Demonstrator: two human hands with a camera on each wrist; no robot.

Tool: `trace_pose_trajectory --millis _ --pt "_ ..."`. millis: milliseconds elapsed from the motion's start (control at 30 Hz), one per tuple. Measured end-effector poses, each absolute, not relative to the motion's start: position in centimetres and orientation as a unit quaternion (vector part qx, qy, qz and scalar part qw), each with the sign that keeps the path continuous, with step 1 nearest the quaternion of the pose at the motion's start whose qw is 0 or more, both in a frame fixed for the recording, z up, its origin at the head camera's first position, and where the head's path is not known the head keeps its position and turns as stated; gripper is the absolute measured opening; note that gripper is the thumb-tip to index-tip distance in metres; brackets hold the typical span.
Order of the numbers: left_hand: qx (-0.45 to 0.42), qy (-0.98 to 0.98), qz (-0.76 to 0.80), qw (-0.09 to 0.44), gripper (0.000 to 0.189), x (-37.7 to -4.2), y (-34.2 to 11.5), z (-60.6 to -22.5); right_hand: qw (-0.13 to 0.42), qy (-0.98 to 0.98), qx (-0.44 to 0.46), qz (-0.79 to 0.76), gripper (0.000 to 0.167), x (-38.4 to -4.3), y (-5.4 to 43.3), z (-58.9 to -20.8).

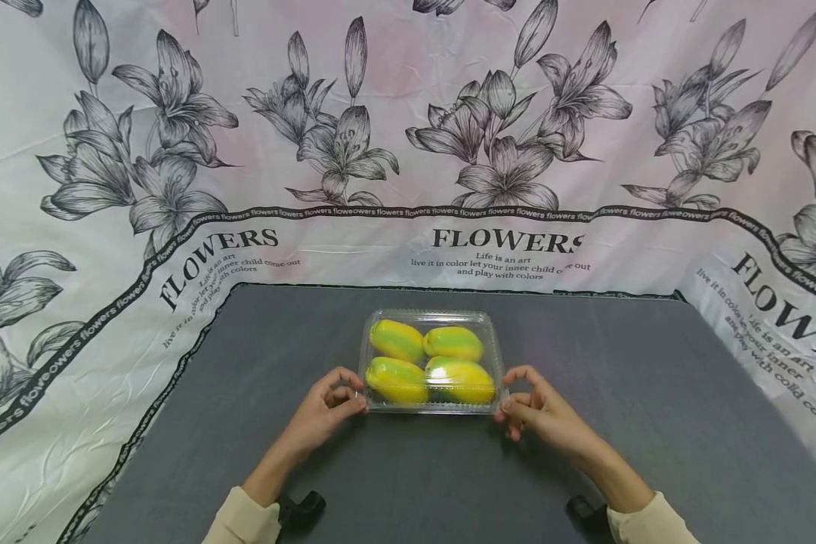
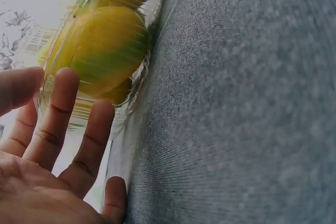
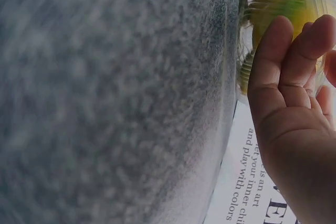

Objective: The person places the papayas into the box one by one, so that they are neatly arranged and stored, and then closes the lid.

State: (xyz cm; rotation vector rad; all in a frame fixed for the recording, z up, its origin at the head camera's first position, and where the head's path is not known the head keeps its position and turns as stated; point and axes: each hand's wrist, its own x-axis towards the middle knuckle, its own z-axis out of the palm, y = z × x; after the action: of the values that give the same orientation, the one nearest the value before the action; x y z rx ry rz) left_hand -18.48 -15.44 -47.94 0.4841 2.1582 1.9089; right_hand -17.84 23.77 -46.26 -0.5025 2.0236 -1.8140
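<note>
A clear plastic clamshell box sits on the grey tabletop, its lid lying over several yellow-green mangoes. At the box's near left corner my left hand pinches the edge between thumb and fingers. My right hand grips the opposite near corner in the same way, its lower fingers curled underneath. Through the ribbed side wall a mango shows in the left wrist view, with the fingertips right at the plastic. The right wrist view has the fingers up against the box's other side.
Grey cloth covers the table. Behind it and along both sides hangs a white sheet printed with lilies and lettering. Dark wrist-camera mounts stick out by the cream sleeves.
</note>
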Motion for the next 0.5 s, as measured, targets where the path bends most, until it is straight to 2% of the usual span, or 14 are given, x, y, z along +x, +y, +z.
trace_pose_trajectory --millis 133,300,500 --pt "0.139 0.736 0.653 0.114 0.03 -18.6 -15.3 -47.9 0.192 0.717 -0.164 -0.65 0.028 -18.0 23.7 -46.3" --pt "0.109 0.726 0.67 0.11 0.028 -18.7 -14.8 -48.0 0.182 0.723 -0.144 -0.651 0.03 -18.0 23.3 -46.5" --pt "0.054 0.718 0.685 0.112 0.042 -18.6 -14.3 -47.7 0.173 0.72 -0.11 -0.664 0.038 -18.0 22.4 -46.6"
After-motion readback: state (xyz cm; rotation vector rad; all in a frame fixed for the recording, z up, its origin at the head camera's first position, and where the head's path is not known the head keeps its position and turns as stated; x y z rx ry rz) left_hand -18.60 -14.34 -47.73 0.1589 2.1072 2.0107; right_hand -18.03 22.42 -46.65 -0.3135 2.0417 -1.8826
